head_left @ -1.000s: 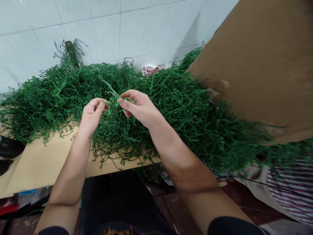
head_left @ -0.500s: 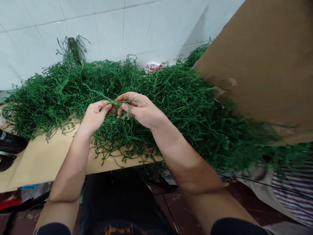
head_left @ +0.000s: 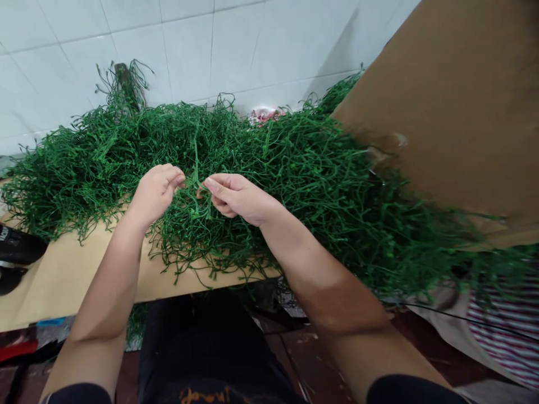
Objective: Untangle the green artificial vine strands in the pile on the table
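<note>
A wide heap of thin green plastic-looking stems (head_left: pixel 303 185) with small knobbed tips lies across a cardboard-covered surface. Over its front middle, my right hand (head_left: pixel 236 196) pinches a green sprig (head_left: pixel 196 163) between thumb and index finger; the sprig points up toward the wall. My left hand (head_left: pixel 159 189) is just to the left, a small gap from the sprig, its fingers drawn together. Whether a thin stem sits between the left fingertips is too small to tell.
Tan cardboard (head_left: pixel 88 269) covers the front left of the surface. A dark cylindrical object (head_left: pixel 19 245) lies at the left edge. A large cardboard sheet (head_left: pixel 455 112) leans at the right. Behind is a white tiled wall (head_left: pixel 185 56). Striped cloth (head_left: pixel 501 331) shows at lower right.
My hands have moved apart, the left one going left and off the sprig. The sprig has turned from lying leftward to pointing upward, held by my right hand.
</note>
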Motion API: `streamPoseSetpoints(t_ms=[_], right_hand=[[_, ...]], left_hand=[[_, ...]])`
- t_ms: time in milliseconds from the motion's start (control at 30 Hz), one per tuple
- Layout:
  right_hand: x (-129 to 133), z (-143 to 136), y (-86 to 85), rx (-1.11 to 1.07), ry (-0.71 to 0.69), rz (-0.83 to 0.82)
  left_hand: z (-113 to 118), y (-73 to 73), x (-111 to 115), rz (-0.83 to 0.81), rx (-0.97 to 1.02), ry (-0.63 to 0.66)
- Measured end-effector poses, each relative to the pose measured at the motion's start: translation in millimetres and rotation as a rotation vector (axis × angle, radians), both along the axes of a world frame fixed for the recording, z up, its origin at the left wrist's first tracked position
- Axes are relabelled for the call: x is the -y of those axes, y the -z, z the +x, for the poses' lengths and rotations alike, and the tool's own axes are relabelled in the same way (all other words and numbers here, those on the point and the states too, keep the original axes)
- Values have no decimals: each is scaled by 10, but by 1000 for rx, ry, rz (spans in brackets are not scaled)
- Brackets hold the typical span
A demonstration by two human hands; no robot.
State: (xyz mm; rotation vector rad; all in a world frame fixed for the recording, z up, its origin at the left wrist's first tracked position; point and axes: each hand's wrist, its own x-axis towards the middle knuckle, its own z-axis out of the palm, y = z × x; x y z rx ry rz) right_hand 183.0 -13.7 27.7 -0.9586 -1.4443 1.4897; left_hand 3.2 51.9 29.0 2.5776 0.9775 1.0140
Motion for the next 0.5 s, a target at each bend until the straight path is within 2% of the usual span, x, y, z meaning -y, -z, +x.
streamPoseSetpoints(t_ms=[167,300,400,500], right_hand=[[-6,14,12,82,31,99],[-51,1,-32,246,34,145],[-100,-17,-37,404,125,190],[-120,-36,17,387,185,206]], left_hand=[[20,-21,30,100,-174,-79],[117,-31,125,130,-263,-79],[172,-42,178,144,-302,-89],[167,-37,177,170,-314,-130]])
